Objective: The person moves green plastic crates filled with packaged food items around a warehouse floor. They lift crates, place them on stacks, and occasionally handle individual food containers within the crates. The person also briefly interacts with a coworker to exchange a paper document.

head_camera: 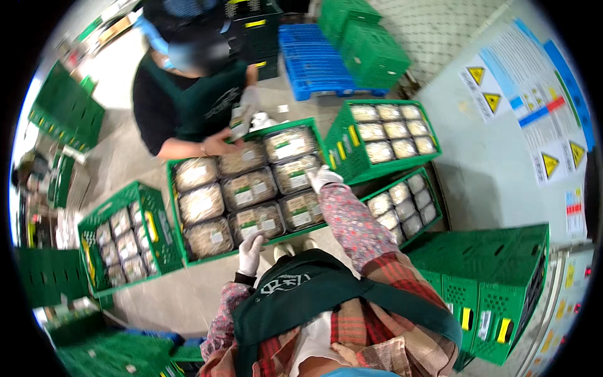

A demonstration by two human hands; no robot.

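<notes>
Before me lies a green plastic crate [178, 235] with several film-wrapped black trays of pale, thin food in rows. Some trays bear green-and-white labels. My right hand [323, 178], in a white glove, touches the right side of a labelled tray [296, 173] in the crate's right column; whether its fingers grip it, I cannot tell. My left hand [251, 253], also gloved, is at the crate's near edge beside a labelled tray [256, 222], its fingers partly bent. Across the crate, a co-worker's bare hand [221, 143] rests over the trays, and the other side of that person holds a blurred packet [241, 115].
Crates of wrapped trays stand at the left [165, 264] and right [348, 141], with another crate [440, 207] below the right one. Stacked green crates [490, 282] stand at lower right. A blue pallet [311, 61] lies on the floor beyond. The co-worker [188, 99] stands opposite.
</notes>
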